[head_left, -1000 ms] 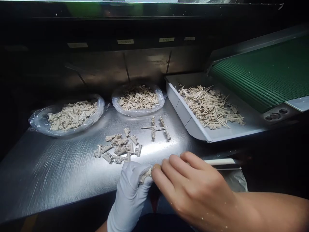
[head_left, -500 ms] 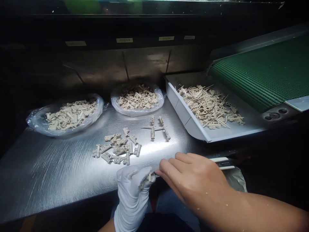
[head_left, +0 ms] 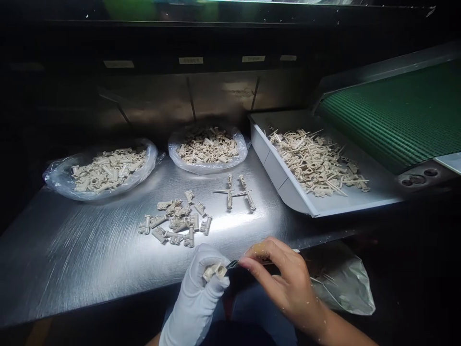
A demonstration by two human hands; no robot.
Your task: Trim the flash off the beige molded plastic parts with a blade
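The step in hand looks like trimming: a beige plastic part (head_left: 215,271) is being worked with a thin dark blade (head_left: 233,264). The gloved left hand (head_left: 203,283) is curled round that part, its fingers closed, a hollow end facing out. The bare right hand (head_left: 279,271) pinches the blade between thumb and forefinger, its other fingers loosely bent. The blade's tip is right beside the part — whether it is cutting I cannot tell. The next move seems to call for a firm left grip and a short, controlled stroke clear of the gloved fingertips.

Counting: one part and one blade between the hands. Just beyond the left hand, on the metal table (head_left: 90,269), lies a group of similar loose parts (head_left: 189,236), roughly fourteen, though overlaps make that inexact. Ahead of the right hand, slightly to its left, are two long joined pieces (head_left: 248,196) with thin spikes. Further off stand two clear plastic bags of parts, one ahead and well left of the left hand (head_left: 57,182), one straight ahead of it (head_left: 207,169). Beyond the right hand are one white tray (head_left: 277,170), heaped too thickly to count, and one green conveyor belt (head_left: 389,110); just right of its wrist, one crumpled bag (head_left: 355,283).
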